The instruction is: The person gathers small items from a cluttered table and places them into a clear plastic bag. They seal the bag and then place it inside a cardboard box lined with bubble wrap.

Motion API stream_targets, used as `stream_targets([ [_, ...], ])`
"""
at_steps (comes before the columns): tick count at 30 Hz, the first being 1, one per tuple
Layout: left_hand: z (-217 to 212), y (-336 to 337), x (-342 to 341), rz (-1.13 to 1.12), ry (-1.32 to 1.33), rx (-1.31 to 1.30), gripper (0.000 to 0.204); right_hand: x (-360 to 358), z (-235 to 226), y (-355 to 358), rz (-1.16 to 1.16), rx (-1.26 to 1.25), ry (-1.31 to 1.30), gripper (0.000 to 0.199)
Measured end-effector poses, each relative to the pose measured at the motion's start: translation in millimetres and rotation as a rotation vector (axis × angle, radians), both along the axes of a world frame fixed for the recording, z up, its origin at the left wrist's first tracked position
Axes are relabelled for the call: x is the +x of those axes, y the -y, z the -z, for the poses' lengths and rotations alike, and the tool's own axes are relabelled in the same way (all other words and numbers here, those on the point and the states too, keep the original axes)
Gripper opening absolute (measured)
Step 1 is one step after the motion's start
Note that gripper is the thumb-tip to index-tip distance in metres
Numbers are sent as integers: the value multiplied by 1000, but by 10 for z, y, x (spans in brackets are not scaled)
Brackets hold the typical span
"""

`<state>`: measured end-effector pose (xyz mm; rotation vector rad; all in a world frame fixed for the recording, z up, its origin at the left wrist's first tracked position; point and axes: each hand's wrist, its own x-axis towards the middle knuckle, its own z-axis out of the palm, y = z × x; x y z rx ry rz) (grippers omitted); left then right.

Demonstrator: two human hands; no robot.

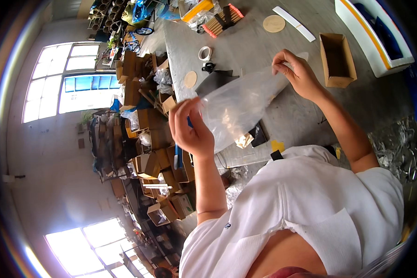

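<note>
A clear plastic bag (238, 105) is stretched between my two hands above the grey table. My left hand (191, 127) pinches one end, its fingers curled. At the other end, my right hand (296, 73) grips the plastic between thumb and fingers. Through and below the film, a crumpled cream-coloured piece (243, 140) and a dark flat object (259, 134) show near the table's front edge. Behind the bag lies a dark grey sheet (216, 82), partly covered by it. Whether the bag holds anything I cannot tell.
An open cardboard box (337, 60) stands right of my right hand, beside a white foam box (380, 37). Farther back are a tape roll (205, 53), round wooden discs (274, 23), a white strip (294, 23) and a strapped stick bundle (222, 21). Cartons (148, 164) crowd the left.
</note>
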<state>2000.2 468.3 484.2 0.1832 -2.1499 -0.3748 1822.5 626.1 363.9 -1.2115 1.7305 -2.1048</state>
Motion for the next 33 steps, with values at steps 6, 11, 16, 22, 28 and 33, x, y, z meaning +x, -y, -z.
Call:
stream_targets([
  [6, 135, -149, -191, 195, -99, 46, 36, 47, 57, 27, 11, 27, 53, 6],
  [11, 103, -59, -84, 120, -20, 338, 15, 28, 105, 7, 17, -30, 81, 5],
  [16, 62, 58, -176, 281, 110, 218, 60, 11, 159, -76, 23, -47, 158, 6],
  [22, -27, -114, -104, 113, 273, 562, 14, 50, 78, -170, 69, 112, -28, 9],
  [28, -406, -269, -213, 343, 244, 682, 17, 259, -695, -12, -121, -11, -228, 48],
  [33, -567, -406, -233, 256, 207, 435, 33, 335, -1117, 153, -145, 31, -210, 25],
])
